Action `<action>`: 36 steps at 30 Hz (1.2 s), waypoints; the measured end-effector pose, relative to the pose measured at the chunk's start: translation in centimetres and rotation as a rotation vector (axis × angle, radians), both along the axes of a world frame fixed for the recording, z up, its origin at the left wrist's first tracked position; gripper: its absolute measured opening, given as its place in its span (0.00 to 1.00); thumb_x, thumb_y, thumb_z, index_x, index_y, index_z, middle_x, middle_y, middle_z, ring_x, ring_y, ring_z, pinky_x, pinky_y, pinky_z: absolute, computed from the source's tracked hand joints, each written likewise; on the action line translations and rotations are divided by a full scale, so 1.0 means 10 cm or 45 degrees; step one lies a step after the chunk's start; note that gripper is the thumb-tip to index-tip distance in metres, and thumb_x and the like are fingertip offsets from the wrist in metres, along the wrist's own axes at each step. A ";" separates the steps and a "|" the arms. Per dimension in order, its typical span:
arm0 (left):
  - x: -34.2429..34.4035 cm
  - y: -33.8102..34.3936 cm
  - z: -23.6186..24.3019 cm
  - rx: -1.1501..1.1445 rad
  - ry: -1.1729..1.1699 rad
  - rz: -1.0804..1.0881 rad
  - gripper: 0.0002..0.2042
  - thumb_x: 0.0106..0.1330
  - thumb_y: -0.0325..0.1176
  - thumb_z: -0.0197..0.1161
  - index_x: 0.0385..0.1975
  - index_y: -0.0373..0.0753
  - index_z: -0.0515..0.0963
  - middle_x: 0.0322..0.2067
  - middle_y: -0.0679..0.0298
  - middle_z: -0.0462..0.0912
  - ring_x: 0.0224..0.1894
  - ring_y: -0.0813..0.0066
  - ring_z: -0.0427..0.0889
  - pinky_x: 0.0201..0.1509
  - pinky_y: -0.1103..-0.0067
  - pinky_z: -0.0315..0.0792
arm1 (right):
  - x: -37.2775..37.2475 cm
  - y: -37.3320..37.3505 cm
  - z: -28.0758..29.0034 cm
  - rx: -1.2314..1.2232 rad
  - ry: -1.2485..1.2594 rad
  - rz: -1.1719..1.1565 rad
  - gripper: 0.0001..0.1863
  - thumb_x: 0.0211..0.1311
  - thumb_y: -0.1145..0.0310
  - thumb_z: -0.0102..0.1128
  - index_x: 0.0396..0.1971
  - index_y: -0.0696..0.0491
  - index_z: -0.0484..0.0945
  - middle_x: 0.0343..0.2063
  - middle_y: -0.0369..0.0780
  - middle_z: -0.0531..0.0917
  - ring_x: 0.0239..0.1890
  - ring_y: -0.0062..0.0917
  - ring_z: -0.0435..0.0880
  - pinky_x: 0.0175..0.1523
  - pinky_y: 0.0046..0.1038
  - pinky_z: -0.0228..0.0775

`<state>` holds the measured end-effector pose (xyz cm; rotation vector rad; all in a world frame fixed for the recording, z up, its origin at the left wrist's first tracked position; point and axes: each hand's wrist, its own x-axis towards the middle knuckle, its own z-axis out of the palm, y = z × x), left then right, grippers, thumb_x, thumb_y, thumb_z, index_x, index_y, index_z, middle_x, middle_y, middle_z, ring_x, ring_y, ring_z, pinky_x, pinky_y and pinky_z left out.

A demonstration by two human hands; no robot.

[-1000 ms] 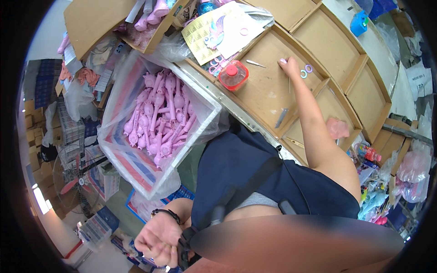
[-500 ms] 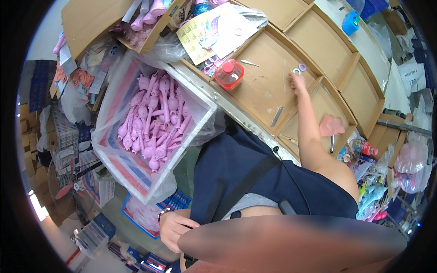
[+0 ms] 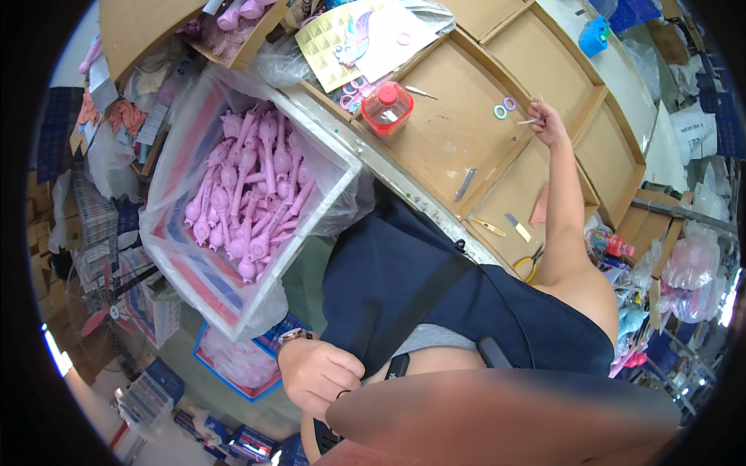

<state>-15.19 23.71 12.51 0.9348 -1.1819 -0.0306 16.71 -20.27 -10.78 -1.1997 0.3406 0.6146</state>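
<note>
My right hand (image 3: 550, 126) is stretched over the divided cardboard tray (image 3: 458, 136), its fingers pinched on a slim pale stick (image 3: 528, 122). Just left of it lie two small rings (image 3: 504, 108), one teal and one purple. My left hand (image 3: 322, 377), with a watch at the wrist, is held by my waist near a dark strap. Its fingers are curled, and what they grip, if anything, is hidden. A clear bottle with a red cap (image 3: 387, 115) stands at the tray's left end, with tweezers (image 3: 421, 93) beside it.
A plastic-lined tub (image 3: 342, 182) full of pink-purple long-handled pieces (image 3: 247, 186) stands on the left. Inside the tray lie a metal strip (image 3: 465, 185), a cutter (image 3: 517, 227), yellow-handled pliers (image 3: 529, 266) and a pink cloth (image 3: 539, 206). A blue bottle (image 3: 594, 37) stands beyond.
My right hand has moved right, away from the rings, and a pale stick now shows in its fingers. My left hand has shifted slightly right, toward the strap. The view has shifted a little.
</note>
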 end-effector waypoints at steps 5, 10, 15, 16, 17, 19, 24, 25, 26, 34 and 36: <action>0.24 -0.05 0.02 0.171 -0.121 0.071 0.04 0.58 0.26 0.55 0.26 0.33 0.74 0.19 0.62 0.71 0.21 0.68 0.71 0.29 0.75 0.66 | 0.00 0.14 -0.17 -1.892 -0.138 1.095 0.15 0.46 0.63 0.59 0.32 0.56 0.78 0.27 0.42 0.80 0.28 0.27 0.78 0.27 0.28 0.70; 0.30 -0.13 -0.04 0.422 -0.108 0.254 0.08 0.57 0.31 0.60 0.30 0.33 0.75 0.16 0.67 0.69 0.18 0.76 0.68 0.29 0.78 0.65 | -0.09 0.38 -0.45 -2.217 -0.364 1.564 0.12 0.46 0.67 0.56 0.31 0.55 0.80 0.36 0.43 0.82 0.40 0.34 0.81 0.42 0.32 0.73; 0.27 0.00 -0.06 0.389 -0.074 0.176 0.10 0.58 0.30 0.59 0.36 0.31 0.75 0.23 0.65 0.75 0.20 0.75 0.69 0.28 0.79 0.64 | -0.06 0.37 -0.46 -2.249 -0.497 1.819 0.11 0.46 0.71 0.53 0.29 0.55 0.81 0.33 0.43 0.82 0.38 0.35 0.81 0.39 0.33 0.73; 0.28 0.02 -0.07 0.355 -0.082 0.199 0.10 0.58 0.27 0.55 0.38 0.32 0.76 0.31 0.61 0.77 0.22 0.74 0.71 0.28 0.80 0.65 | -0.08 0.39 -0.44 -2.221 -0.515 1.773 0.11 0.45 0.70 0.54 0.30 0.55 0.80 0.35 0.45 0.81 0.37 0.34 0.81 0.39 0.32 0.73; 0.25 0.05 -0.06 0.356 -0.088 0.188 0.17 0.60 0.38 0.49 0.39 0.32 0.76 0.32 0.59 0.77 0.22 0.74 0.71 0.28 0.80 0.64 | -0.11 0.41 -0.41 -1.972 -0.482 1.547 0.12 0.45 0.68 0.55 0.31 0.56 0.79 0.33 0.44 0.82 0.34 0.33 0.81 0.38 0.32 0.72; 0.18 0.13 -0.02 0.377 -0.066 0.255 0.26 0.62 0.50 0.43 0.40 0.32 0.76 0.36 0.54 0.77 0.22 0.73 0.71 0.28 0.80 0.63 | -0.19 0.55 -0.33 -1.353 -0.216 1.017 0.11 0.47 0.64 0.57 0.29 0.54 0.76 0.23 0.36 0.74 0.24 0.24 0.72 0.28 0.25 0.63; -0.11 0.44 0.02 0.516 -0.186 0.286 0.12 0.62 0.30 0.53 0.44 0.35 0.73 0.42 0.54 0.76 0.30 0.69 0.76 0.29 0.79 0.66 | -0.83 1.21 -0.04 0.507 0.251 0.391 0.12 0.56 0.64 0.50 0.18 0.47 0.60 0.11 0.27 0.57 0.12 0.13 0.55 0.15 0.17 0.45; -0.19 0.48 0.01 0.515 -0.187 0.280 0.11 0.63 0.30 0.53 0.44 0.35 0.73 0.44 0.56 0.76 0.34 0.67 0.77 0.31 0.77 0.67 | -0.91 1.47 0.02 0.696 0.263 0.674 0.14 0.50 0.59 0.55 0.19 0.47 0.59 0.13 0.29 0.59 0.13 0.16 0.56 0.14 0.18 0.48; -0.31 0.52 0.01 0.497 -0.150 0.331 0.12 0.63 0.30 0.54 0.44 0.36 0.73 0.44 0.57 0.76 0.36 0.67 0.77 0.32 0.77 0.67 | -1.08 1.73 0.07 0.763 0.388 0.689 0.15 0.48 0.59 0.56 0.19 0.48 0.59 0.13 0.30 0.59 0.13 0.17 0.57 0.14 0.18 0.48; -1.53 0.88 -0.01 0.574 -0.271 1.043 0.11 0.62 0.31 0.56 0.41 0.36 0.72 0.38 0.61 0.78 0.34 0.66 0.77 0.31 0.76 0.68 | -2.37 4.19 0.44 0.927 0.797 1.471 0.07 0.47 0.71 0.47 0.24 0.56 0.62 0.15 0.40 0.64 0.13 0.20 0.58 0.15 0.19 0.49; -1.87 1.01 -0.06 0.494 -0.267 1.218 0.10 0.61 0.30 0.56 0.41 0.35 0.73 0.36 0.60 0.78 0.33 0.66 0.77 0.30 0.75 0.69 | -2.69 4.77 0.53 0.849 0.704 1.652 0.05 0.48 0.72 0.45 0.26 0.56 0.63 0.16 0.40 0.66 0.13 0.20 0.59 0.15 0.19 0.49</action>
